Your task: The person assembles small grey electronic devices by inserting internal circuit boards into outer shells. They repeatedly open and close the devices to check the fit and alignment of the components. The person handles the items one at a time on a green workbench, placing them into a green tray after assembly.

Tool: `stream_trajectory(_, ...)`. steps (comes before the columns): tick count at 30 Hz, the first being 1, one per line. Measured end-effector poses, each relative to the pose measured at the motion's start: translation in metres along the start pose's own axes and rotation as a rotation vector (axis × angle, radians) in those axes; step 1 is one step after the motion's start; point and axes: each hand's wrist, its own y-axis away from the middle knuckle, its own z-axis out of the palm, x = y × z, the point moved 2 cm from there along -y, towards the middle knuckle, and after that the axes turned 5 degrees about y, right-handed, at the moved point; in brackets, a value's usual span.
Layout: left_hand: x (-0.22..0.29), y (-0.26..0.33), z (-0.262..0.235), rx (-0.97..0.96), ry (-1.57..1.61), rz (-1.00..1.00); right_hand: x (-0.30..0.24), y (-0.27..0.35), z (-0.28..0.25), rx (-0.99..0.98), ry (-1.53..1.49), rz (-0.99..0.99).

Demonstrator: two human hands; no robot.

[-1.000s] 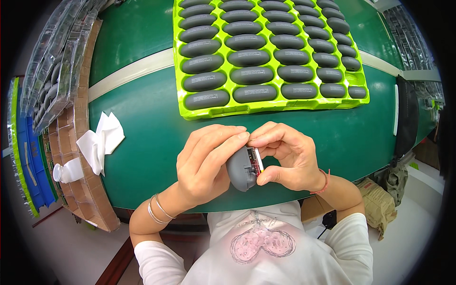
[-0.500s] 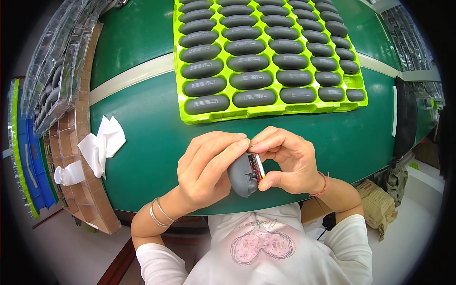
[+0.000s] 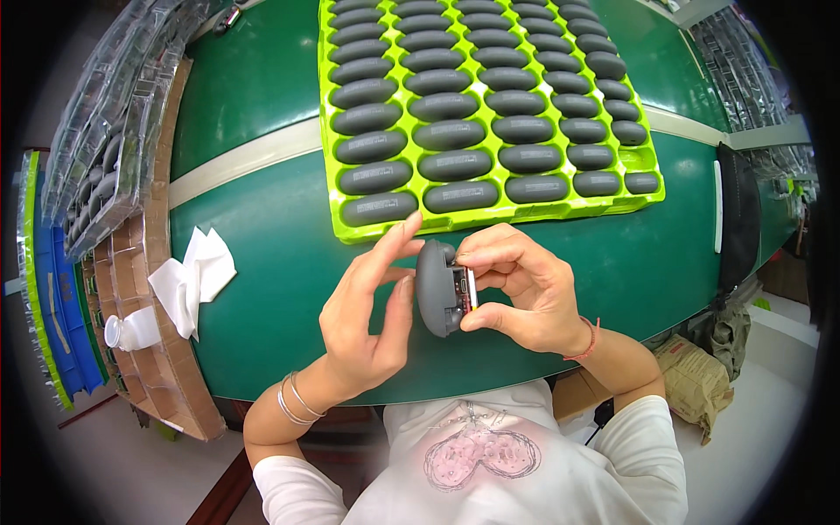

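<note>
Right hand (image 3: 525,293) grips a dark grey oval case (image 3: 437,287) from its right side: thumb under the lower right edge, fingers curled over the upper right edge, closed firmly on it. Case is held clear of the green table (image 3: 262,262), near the front edge and close to the body. Its long axis stands roughly near-to-far, tilted a little. Open face points right, into the right palm, showing a small insert with white and red parts; finer detail cannot be made out.

Left hand (image 3: 372,319) is open, not gripping. Its index finger reaches up beside the case's far left end and its thumb lies along the left shell; whether they touch cannot be told for certain. Case lies directly right of the left hand, so both hands are equally near, one on each flank.

Just beyond, a lime-green tray (image 3: 346,229) holds rows of similar grey cases. White folded cloth (image 3: 194,278) lies well to the left, by a cardboard edge (image 3: 144,289).
</note>
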Motion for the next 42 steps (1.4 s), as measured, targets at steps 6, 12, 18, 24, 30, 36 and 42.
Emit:
stream_trajectory(6,-0.004,0.004,-0.006,-0.065,0.363,-0.373,0.0,-0.003,-0.001,0.033,0.076,-0.049)
stream_trajectory(12,-0.007,0.005,-0.005,-0.067,0.493,-0.39,0.002,-0.003,-0.003,0.026,0.132,-0.113)
stream_trajectory(18,-0.004,0.004,-0.005,-0.09,0.461,-0.395,0.0,-0.004,-0.003,0.023,0.158,-0.109)
stream_trajectory(24,-0.01,0.01,0.0,-0.059,0.479,-0.414,-0.004,-0.004,-0.003,0.02,0.275,-0.121)
stream_trajectory(30,-0.007,0.005,0.0,-0.058,0.541,-0.453,-0.004,-0.004,-0.002,0.015,0.249,-0.096)
stream_trajectory(36,-0.005,0.006,0.0,-0.048,0.555,-0.425,-0.002,-0.003,-0.002,-0.017,0.199,-0.045)
stream_trajectory(42,-0.002,0.01,-0.002,-0.023,0.549,-0.344,-0.002,-0.001,-0.002,-0.073,-0.012,0.067)
